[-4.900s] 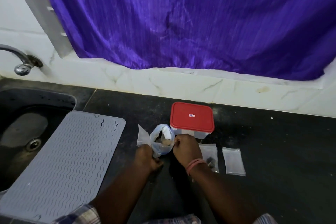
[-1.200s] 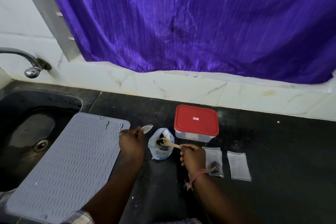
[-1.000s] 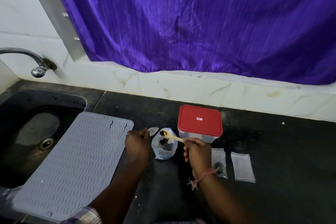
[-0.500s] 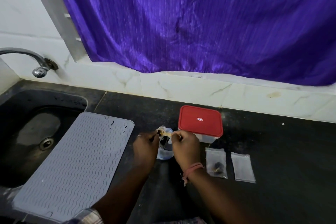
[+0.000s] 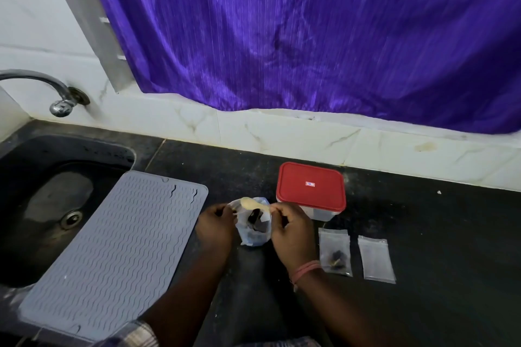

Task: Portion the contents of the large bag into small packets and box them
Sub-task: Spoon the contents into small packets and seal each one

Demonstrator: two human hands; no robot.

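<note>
The right hand (image 5: pixel 293 234) is pinching the handle end of a pale spoon (image 5: pixel 252 204) between thumb and fingers, its grip closed on the spoon. The spoon is lying level, its bowl pointing left over the mouth of the bag (image 5: pixel 253 229). The left hand (image 5: pixel 215 227) is curling its fingers at the bag's left rim, where a small clear packet (image 5: pixel 234 207) seems to be sitting in its pinch; whether the grip is on the packet, the bag rim or both I cannot tell, since the plastic there is blurred. The spoon's bowl is sitting just beside that spot.

The bag is standing upright on the dark counter (image 5: pixel 423 234) between the two hands, open at the top, with dark pieces showing inside. A box (image 5: pixel 311 189) with a red lid is sitting closed just behind and to the right of the bag, close to the right hand. Right of the right wrist, two more packets are lying flat on the counter side by side: the nearer one (image 5: pixel 335 252) is holding a few dark pieces, the farther one (image 5: pixel 376 258) looks clear.

A grey ribbed mat (image 5: pixel 112 248) is lying to the left, partly over the edge of a dark sink (image 5: pixel 42 177). A tap (image 5: pixel 56 98) is jutting from the white wall above the sink, and a purple curtain (image 5: pixel 310 31) is hanging behind the counter.
</note>
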